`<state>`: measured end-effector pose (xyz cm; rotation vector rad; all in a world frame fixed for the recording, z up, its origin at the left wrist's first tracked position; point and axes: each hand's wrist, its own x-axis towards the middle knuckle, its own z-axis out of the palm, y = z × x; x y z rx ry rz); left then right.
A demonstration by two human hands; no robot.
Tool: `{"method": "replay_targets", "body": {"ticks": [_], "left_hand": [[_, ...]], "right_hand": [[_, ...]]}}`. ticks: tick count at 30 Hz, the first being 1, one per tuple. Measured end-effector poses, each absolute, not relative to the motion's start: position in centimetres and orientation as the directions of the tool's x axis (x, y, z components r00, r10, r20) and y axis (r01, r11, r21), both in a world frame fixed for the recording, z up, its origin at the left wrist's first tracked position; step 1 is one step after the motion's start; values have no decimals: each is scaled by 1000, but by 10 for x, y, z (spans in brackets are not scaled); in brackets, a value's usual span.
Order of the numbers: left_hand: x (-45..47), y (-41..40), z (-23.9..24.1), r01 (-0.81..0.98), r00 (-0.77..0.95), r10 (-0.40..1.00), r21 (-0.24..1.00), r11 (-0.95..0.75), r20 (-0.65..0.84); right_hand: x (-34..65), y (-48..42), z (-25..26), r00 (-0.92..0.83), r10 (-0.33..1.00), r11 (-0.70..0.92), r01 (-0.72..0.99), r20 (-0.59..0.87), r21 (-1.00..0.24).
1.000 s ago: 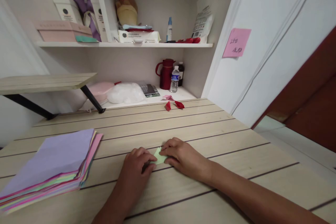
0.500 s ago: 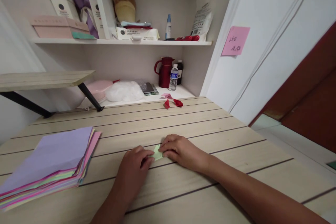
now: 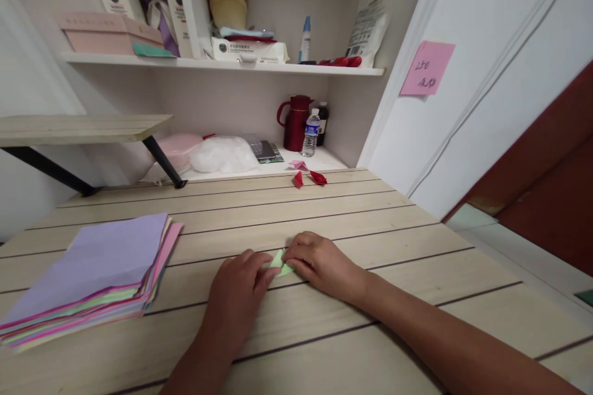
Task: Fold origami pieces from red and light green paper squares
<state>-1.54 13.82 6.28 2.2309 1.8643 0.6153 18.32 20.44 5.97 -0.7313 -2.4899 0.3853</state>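
A small piece of light green folded paper (image 3: 278,259) is on the wooden tabletop (image 3: 370,345), between my two hands. My left hand (image 3: 238,287) pinches its left side with thumb and forefinger. At its right side, the fingers of my right hand (image 3: 317,262) are closed on the edge, with the wrist low over the table. A raised flap shows between the fingertips, while the fingers cover much of the rest. Left of my hands lies a thick stack of coloured paper (image 3: 97,265), a purple sheet on top.
Two red folded paper pieces (image 3: 317,178) and a pink one (image 3: 298,165) lie at the table's back edge. Behind stand a dark red jug (image 3: 296,126) and a water bottle (image 3: 311,134). A small raised shelf (image 3: 88,128) on black legs stands at the back left.
A flap of the green paper now stands up more between my fingertips, where the paper looked flatter before. Both hands stay in nearly the same place; the view has shifted slightly.
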Motion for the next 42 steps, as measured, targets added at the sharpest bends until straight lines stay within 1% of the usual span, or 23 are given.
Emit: {"method": "replay_targets", "body": {"ticks": [5,13,21,26,31,34,37,40,42], "left_hand": [[-15,140,57,921,140,966,329,-208,219],[-8,135,57,954,209,946,159,-253,248],[-10,136,54,957,237,926,93,-275,295],[-10,134,53,954,255,912,71,-292,321],[-8,134,52,950,271,891,48,-309,364],[-7,134,50,947,272,882,56,-317,386],[-7,134,50,945,246,877,100,-312,413],[-6,133,52,937,171,869,195,-289,464],[-4,132,54,927,58,858,292,-237,511]], "right_hand": [[183,206,57,-720,559,822,416,410,-390],[184,205,55,-716,553,826,403,427,-394],[185,205,55,-716,542,837,409,440,-364],[185,205,57,-738,517,855,421,433,-303],[182,200,61,-773,482,875,448,414,-183],[180,196,60,-782,467,878,464,412,-113],[178,193,56,-769,474,871,482,429,-97],[175,194,51,-690,533,831,536,490,-148],[174,197,50,-587,594,781,584,551,-220]]}}
